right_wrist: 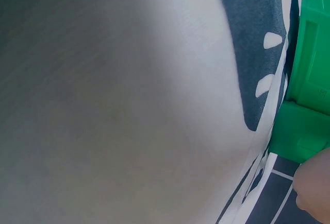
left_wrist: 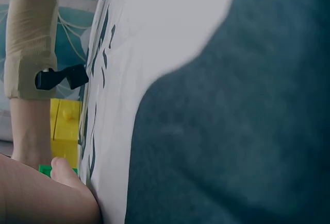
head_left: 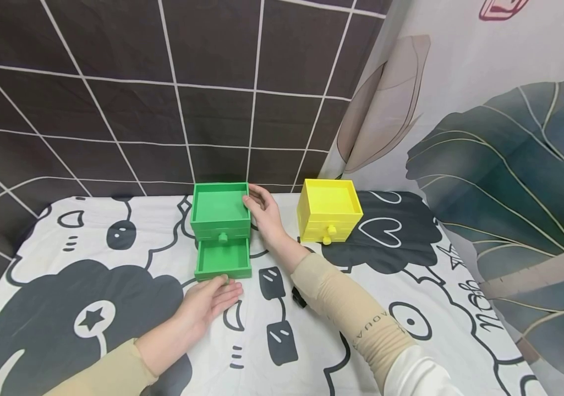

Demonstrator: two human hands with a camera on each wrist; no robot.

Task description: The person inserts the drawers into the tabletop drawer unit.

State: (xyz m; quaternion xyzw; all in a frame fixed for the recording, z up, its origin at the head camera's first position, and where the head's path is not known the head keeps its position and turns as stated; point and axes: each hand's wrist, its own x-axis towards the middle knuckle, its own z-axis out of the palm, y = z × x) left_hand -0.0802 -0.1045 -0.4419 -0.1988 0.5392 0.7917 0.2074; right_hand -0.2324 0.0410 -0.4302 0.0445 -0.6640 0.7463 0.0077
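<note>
A green mini drawer chest (head_left: 220, 203) with an open-topped tray stands at the back of the cloth. Its lower drawer (head_left: 223, 258) is pulled out, its bare floor showing; the upper drawer with a round knob (head_left: 223, 237) is in. My left hand (head_left: 204, 308), palm up, pinches the lower drawer's knob, mostly hidden, between thumb and index finger; the other fingers extend loosely. My right hand (head_left: 266, 212) grips the chest's right wall, thumb over the rim and fingers behind. In the right wrist view, part of that hand (right_wrist: 314, 185) is against the green chest (right_wrist: 301, 131).
A yellow mini drawer chest (head_left: 330, 209) stands right of the green one, its two knobs facing front and both drawers in. A black clip-like piece (left_wrist: 62, 77) sits at the right sleeve cuff. Behind hangs a dark grid-patterned cloth (head_left: 128, 110); a patterned cloth (head_left: 311, 352) lies beneath.
</note>
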